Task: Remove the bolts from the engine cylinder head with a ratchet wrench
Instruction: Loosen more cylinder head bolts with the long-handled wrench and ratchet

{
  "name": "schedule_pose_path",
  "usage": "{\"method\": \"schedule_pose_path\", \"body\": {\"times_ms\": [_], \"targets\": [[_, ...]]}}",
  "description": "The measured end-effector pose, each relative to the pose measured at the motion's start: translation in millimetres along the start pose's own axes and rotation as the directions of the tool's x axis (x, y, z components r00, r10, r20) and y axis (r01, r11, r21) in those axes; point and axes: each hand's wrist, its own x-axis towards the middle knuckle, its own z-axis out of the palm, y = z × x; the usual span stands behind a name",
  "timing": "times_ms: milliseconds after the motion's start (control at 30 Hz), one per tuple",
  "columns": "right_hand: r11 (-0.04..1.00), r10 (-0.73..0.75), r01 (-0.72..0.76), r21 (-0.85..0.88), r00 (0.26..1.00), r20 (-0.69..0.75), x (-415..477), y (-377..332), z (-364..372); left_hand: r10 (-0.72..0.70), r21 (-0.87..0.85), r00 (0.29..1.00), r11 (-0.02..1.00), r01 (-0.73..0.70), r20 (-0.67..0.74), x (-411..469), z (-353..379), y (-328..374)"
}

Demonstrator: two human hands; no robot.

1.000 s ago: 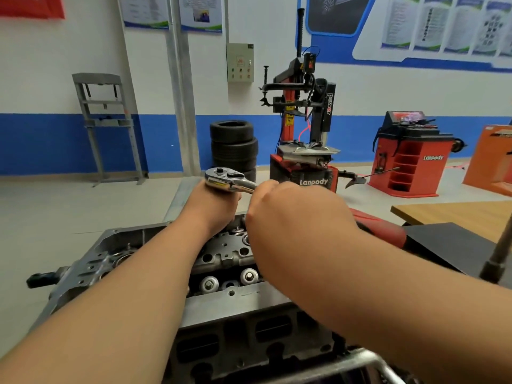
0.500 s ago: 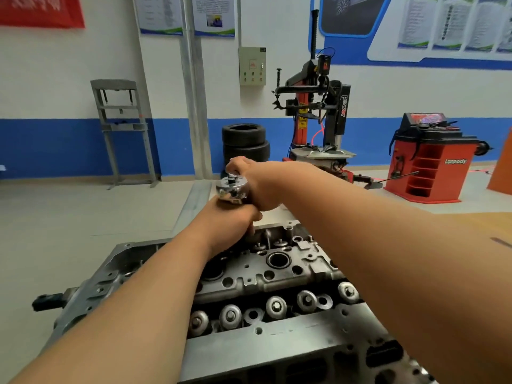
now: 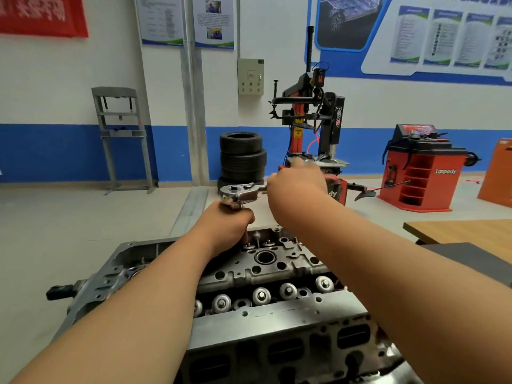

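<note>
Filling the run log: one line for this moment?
left hand: grips below ratchet | right hand: holds ratchet handle | cylinder head: under ratchet

The ratchet wrench [image 3: 238,191] is shiny silver and the cylinder head [image 3: 266,263] is dull grey. The far wall [image 3: 69,106] is white with a blue band. The stacked tyres [image 3: 242,156] are black, the wheel balancer [image 3: 421,167] at the right is red, and the table [image 3: 457,231] is light brown.

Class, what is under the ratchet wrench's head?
The left hand grips the shaft beneath the ratchet wrench, above the cylinder head. Any socket or bolt is hidden by it.
</note>
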Motion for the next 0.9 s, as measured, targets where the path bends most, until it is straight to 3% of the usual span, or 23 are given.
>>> {"method": "schedule_pose_path", "body": {"times_ms": [67,200,267,333,467,667,900], "targets": [[0.996,-0.019,0.019,-0.086,1.0,-0.007,-23.0,6.1,-7.1,-0.006,0.004,1.0,1.0,0.006,-0.007,-0.7,0.5,2.3],[0.98,-0.11,0.126,0.151,0.987,-0.114,-79.0,3.6,-12.2,0.05,0.099,0.997,0.994,-0.044,-0.056,-4.4,3.3,5.1],[0.957,-0.138,0.161,0.24,0.984,-0.109,-96.8,-4.0,-12.9,0.102,0.065,0.987,0.993,-0.095,-0.125,-8.8,2.5,6.6],[0.951,-0.156,0.184,0.247,0.979,-0.131,-96.5,-8.9,-8.4,0.052,-0.002,0.99,0.999,-0.052,-0.129,-10.9,-0.1,10.7],[0.966,-0.086,0.133,0.221,0.974,-0.21,-60.2,4.0,1.9,0.05,0.159,0.999,0.986,-0.047,-0.013,-5.4,3.5,10.0],[0.932,-0.064,0.13,0.339,0.978,-0.2,28.1,17.3,29.9,0.041,-0.046,0.999,0.998,-0.04,0.021,5.7,0.9,-5.2],[0.9,-0.246,0.268,0.343,0.963,-0.108,79.0,-17.6,12.9,0.05,-0.086,0.995,0.995,-0.042,0.091,8.8,-4.2,-7.2]]}}
